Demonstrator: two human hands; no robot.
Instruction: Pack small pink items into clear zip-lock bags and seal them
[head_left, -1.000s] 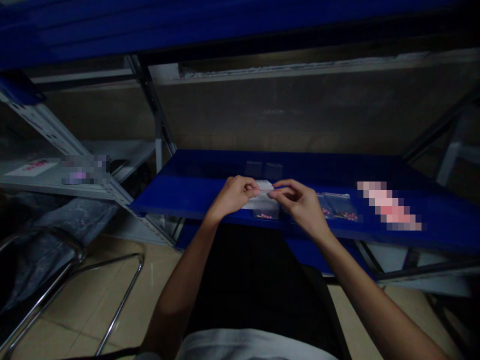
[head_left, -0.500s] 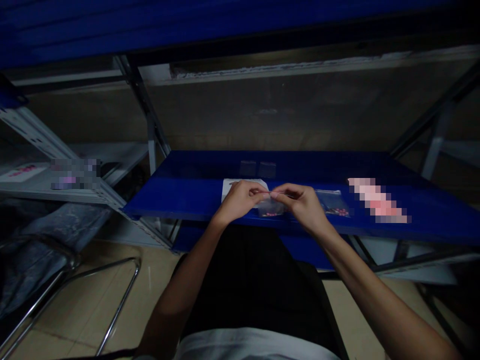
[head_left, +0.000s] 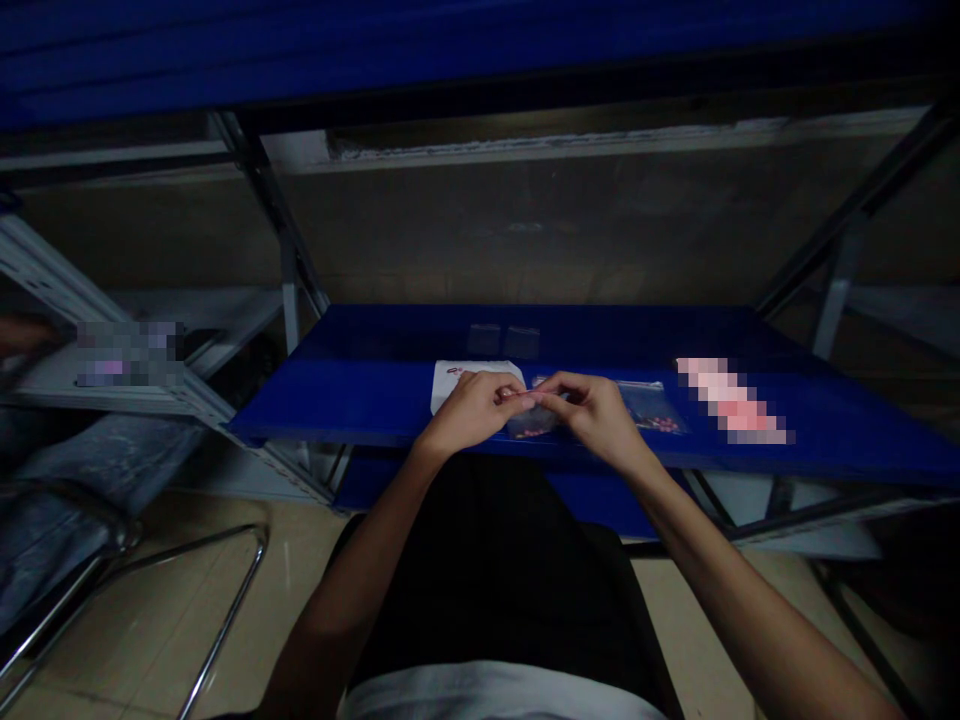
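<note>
My left hand [head_left: 471, 410] and my right hand [head_left: 595, 412] meet over the front edge of a blue shelf [head_left: 360, 385]. Both pinch the top edge of a small clear zip bag [head_left: 529, 424] with tiny pink pieces at its bottom. The fingertips of the two hands almost touch. A white paper or pouch [head_left: 450, 378] lies flat on the shelf just behind my left hand.
A second clear bag with pink pieces [head_left: 654, 408] lies to the right of my right hand. Two small clear bags [head_left: 502, 340] sit further back. A metal chair frame [head_left: 180, 590] stands at the lower left, beside a grey shelf [head_left: 45, 380].
The white paper that was under my hands now lies on the shelf behind my left hand. My hands came closer together on the bag's top edge. The view drifted right.
</note>
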